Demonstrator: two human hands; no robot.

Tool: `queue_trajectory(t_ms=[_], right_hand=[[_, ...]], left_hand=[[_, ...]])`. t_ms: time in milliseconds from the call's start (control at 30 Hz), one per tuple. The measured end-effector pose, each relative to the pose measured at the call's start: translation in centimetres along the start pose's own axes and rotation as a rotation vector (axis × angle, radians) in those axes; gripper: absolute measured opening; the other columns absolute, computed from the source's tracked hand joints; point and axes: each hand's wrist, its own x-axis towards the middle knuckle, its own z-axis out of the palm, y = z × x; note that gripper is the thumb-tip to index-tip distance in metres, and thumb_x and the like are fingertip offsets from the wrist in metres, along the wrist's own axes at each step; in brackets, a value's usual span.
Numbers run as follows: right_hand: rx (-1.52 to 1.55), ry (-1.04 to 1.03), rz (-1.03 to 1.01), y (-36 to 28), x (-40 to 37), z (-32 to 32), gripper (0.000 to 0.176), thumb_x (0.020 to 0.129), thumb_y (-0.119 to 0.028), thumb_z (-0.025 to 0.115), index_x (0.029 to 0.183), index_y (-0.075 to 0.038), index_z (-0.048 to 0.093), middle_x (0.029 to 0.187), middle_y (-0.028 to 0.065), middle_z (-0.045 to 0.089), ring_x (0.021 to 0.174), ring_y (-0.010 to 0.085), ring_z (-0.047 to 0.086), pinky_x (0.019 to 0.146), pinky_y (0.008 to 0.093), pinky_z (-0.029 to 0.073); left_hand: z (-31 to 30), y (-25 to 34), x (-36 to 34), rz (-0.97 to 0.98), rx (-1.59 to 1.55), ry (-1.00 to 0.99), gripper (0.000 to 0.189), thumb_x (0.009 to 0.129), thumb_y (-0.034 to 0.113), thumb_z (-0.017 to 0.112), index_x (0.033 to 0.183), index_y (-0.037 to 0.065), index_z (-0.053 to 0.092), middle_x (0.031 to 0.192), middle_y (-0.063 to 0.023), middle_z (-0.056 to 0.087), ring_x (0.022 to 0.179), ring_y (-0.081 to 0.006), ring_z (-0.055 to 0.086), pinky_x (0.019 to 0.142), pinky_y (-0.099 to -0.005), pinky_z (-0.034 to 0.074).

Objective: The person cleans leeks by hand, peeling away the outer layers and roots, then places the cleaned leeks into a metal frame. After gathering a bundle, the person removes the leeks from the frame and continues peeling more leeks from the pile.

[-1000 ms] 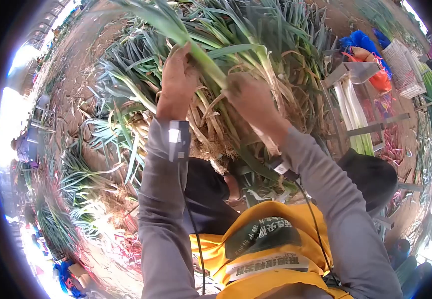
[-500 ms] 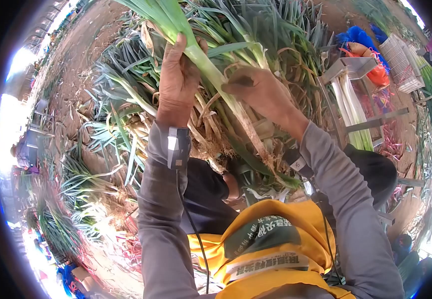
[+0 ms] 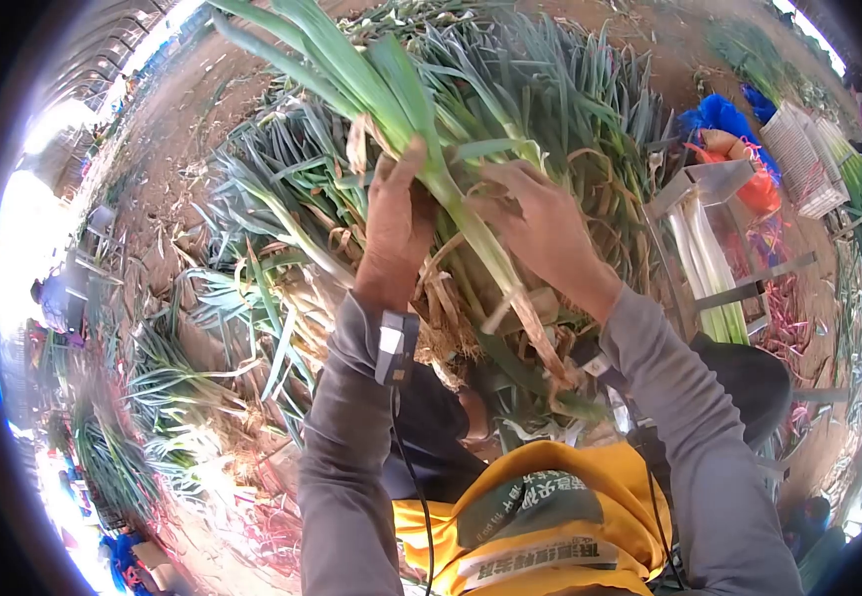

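A long green onion (image 3: 475, 233) slants across the middle, its leaves toward the upper left and its brownish root end toward the lower right. My left hand (image 3: 398, 223) is closed round its stalk just below the leaves, thumb on top. On the right of the stalk, my right hand (image 3: 540, 223) has its fingers apart, with the fingertips beside the upper stalk; whether they touch it is unclear. Beneath both hands lies a large pile of green onions (image 3: 321, 169) with dry, peeling outer leaves and tangled roots.
At the right, a metal rack (image 3: 697, 189) holds several trimmed white stalks. Beyond it are a blue bag (image 3: 717, 117), an orange bag (image 3: 761, 194) and a white crate (image 3: 803, 149). More onions (image 3: 182, 372) lie on the ground at the left. A person (image 3: 51, 298) is at the far left.
My left hand and the held onion have shifted right and down. My right hand has moved up slightly along the stalk, and its pinched fingers have spread.
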Motion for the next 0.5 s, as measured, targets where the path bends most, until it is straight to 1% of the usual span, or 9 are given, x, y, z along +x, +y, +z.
queue_trajectory(t_ms=[67, 100, 200, 267, 300, 333, 400, 433, 500], right_hand=[[0.003, 0.085, -0.129, 0.3, 1.5, 1.2, 0.039, 0.089, -0.029, 0.075, 0.117, -0.003, 0.066, 0.105, 0.0135, 0.066, 0.095, 0.0324, 0.066, 0.079, 0.0425, 0.054], [-0.102, 0.134, -0.275, 1.1, 1.9, 2.2, 0.041, 0.087, -0.026, 0.076, 0.120, -0.004, 0.064, 0.108, 0.0131, 0.066, 0.099, 0.0323, 0.065, 0.081, 0.0425, 0.054], [-0.255, 0.143, -0.204, 0.6, 2.1, 2.7, 0.038, 0.086, -0.024, 0.077, 0.117, -0.005, 0.066, 0.108, 0.0121, 0.066, 0.099, 0.0325, 0.065, 0.082, 0.0421, 0.054], [-0.188, 0.166, -0.120, 0.9, 2.6, 3.1, 0.035, 0.085, -0.022, 0.076, 0.114, -0.005, 0.067, 0.107, 0.0117, 0.067, 0.099, 0.0327, 0.065, 0.082, 0.0421, 0.054], [-0.119, 0.189, -0.033, 1.0, 2.8, 3.3, 0.032, 0.085, -0.021, 0.076, 0.111, -0.006, 0.068, 0.106, 0.0113, 0.067, 0.100, 0.0329, 0.065, 0.081, 0.0421, 0.053], [-0.120, 0.190, -0.031, 0.7, 3.0, 3.3, 0.032, 0.085, -0.021, 0.076, 0.111, -0.006, 0.068, 0.106, 0.0113, 0.067, 0.100, 0.0329, 0.065, 0.081, 0.0421, 0.053], [-0.008, 0.190, 0.039, -0.1, 3.5, 2.9, 0.027, 0.085, -0.020, 0.076, 0.107, -0.006, 0.069, 0.104, 0.0117, 0.068, 0.101, 0.0327, 0.064, 0.081, 0.0423, 0.052], [-0.011, 0.188, 0.045, 0.1, 3.6, 2.9, 0.027, 0.085, -0.020, 0.076, 0.107, -0.006, 0.069, 0.104, 0.0117, 0.068, 0.101, 0.0327, 0.064, 0.081, 0.0423, 0.052], [-0.055, 0.183, -0.075, 0.7, 4.1, 3.1, 0.027, 0.085, -0.020, 0.075, 0.108, -0.006, 0.069, 0.103, 0.0125, 0.068, 0.102, 0.0325, 0.064, 0.083, 0.0420, 0.052]], left_hand=[[0.3, -0.5, -0.2, -0.005, 0.045, -0.041, 0.026, 0.101, 0.025, 0.064, 0.116, 0.005, 0.060, 0.104, -0.0077, 0.065, 0.100, -0.0213, 0.064, 0.090, -0.0395, 0.054], [0.5, -0.7, -0.4, -0.044, 0.008, -0.029, 0.029, 0.102, 0.029, 0.061, 0.118, 0.005, 0.060, 0.107, -0.0081, 0.066, 0.100, -0.0212, 0.064, 0.090, -0.0391, 0.053], [-0.1, -1.3, -0.9, -0.128, -0.052, -0.004, 0.034, 0.103, 0.034, 0.058, 0.122, 0.006, 0.058, 0.110, -0.0082, 0.066, 0.100, -0.0205, 0.064, 0.089, -0.0373, 0.052], [-1.0, -1.0, -0.3, -0.195, -0.070, -0.012, 0.039, 0.104, 0.039, 0.055, 0.127, 0.008, 0.057, 0.112, -0.0076, 0.067, 0.100, -0.0193, 0.064, 0.088, -0.0346, 0.052], [-1.7, -0.8, -0.1, -0.209, -0.059, -0.040, 0.038, 0.105, 0.032, 0.054, 0.136, 0.011, 0.052, 0.118, -0.0070, 0.064, 0.105, -0.0189, 0.063, 0.089, -0.0362, 0.052], [-1.2, -0.8, -0.4, -0.212, -0.058, -0.040, 0.038, 0.105, 0.032, 0.054, 0.136, 0.011, 0.052, 0.118, -0.0070, 0.064, 0.105, -0.0189, 0.063, 0.089, -0.0362, 0.052], [0.4, -1.1, -1.3, -0.046, 0.038, -0.045, 0.044, 0.106, 0.024, 0.054, 0.146, 0.013, 0.043, 0.127, -0.0070, 0.060, 0.110, -0.0187, 0.061, 0.093, -0.0383, 0.052], [0.1, -1.4, -0.9, -0.052, 0.034, -0.043, 0.044, 0.106, 0.024, 0.054, 0.146, 0.013, 0.043, 0.127, -0.0070, 0.060, 0.110, -0.0187, 0.061, 0.093, -0.0383, 0.052], [-0.8, -1.4, -0.1, -0.035, -0.022, -0.130, 0.052, 0.105, 0.016, 0.052, 0.154, 0.017, 0.034, 0.135, -0.0063, 0.054, 0.115, -0.0188, 0.059, 0.099, -0.0405, 0.052]])
